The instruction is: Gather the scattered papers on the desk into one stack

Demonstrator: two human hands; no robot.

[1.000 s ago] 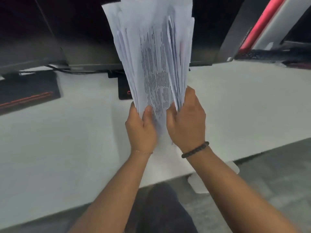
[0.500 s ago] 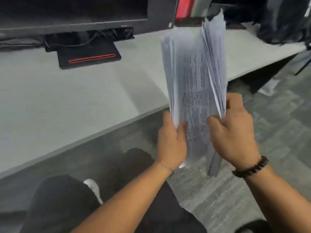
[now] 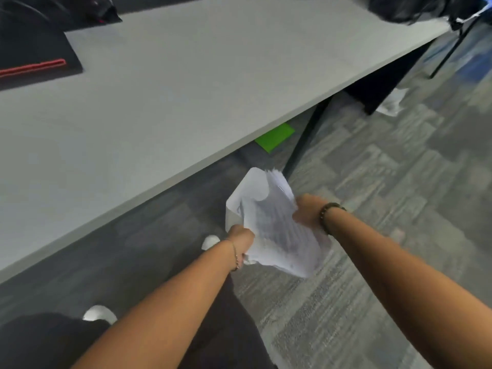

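Note:
A loose stack of white printed papers (image 3: 274, 225) hangs low over the carpet, off the front edge of the grey desk (image 3: 186, 83). My left hand (image 3: 241, 237) grips its near left side. My right hand (image 3: 308, 214), with a dark bead bracelet at the wrist, grips its right edge. The sheets are fanned and uneven, their top edges pointing away from me. Another white paper (image 3: 391, 102) lies on the floor far right by a desk leg.
A black monitor base with a red stripe (image 3: 34, 62) stands at the desk's back left. Dark bags (image 3: 407, 6) sit at its far right end. A green sheet (image 3: 274, 135) lies under the desk beside a black leg (image 3: 303, 145). My dark trousers and white shoes (image 3: 99, 314) show below.
The stack has come down from upright in front of the monitor to low over the floor, beside the desk. The view has swung right and down. Both hands kept their hold.

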